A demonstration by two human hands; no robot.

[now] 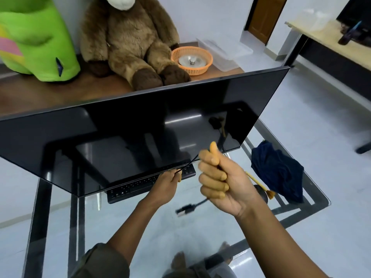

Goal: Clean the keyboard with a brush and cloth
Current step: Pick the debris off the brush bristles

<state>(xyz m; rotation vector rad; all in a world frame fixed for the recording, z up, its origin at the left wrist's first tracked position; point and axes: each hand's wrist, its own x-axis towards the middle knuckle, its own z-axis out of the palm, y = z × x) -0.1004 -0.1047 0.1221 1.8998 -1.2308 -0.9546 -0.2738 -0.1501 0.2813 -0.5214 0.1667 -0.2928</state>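
A black keyboard lies on the glass table, mostly hidden under the lower edge of a big dark monitor. My left hand pinches the keyboard's black cable near the keyboard's right end. My right hand is raised in a fist around the same cable, whose USB plug dangles below it. A yellow-handled brush lies on the glass to the right, partly behind my right hand. Beside it sits a crumpled dark blue cloth.
Behind the monitor a wooden desk carries a green plush toy, a brown plush monkey, an orange basket with a metal lid and a clear plastic box. Another desk stands at the far right.
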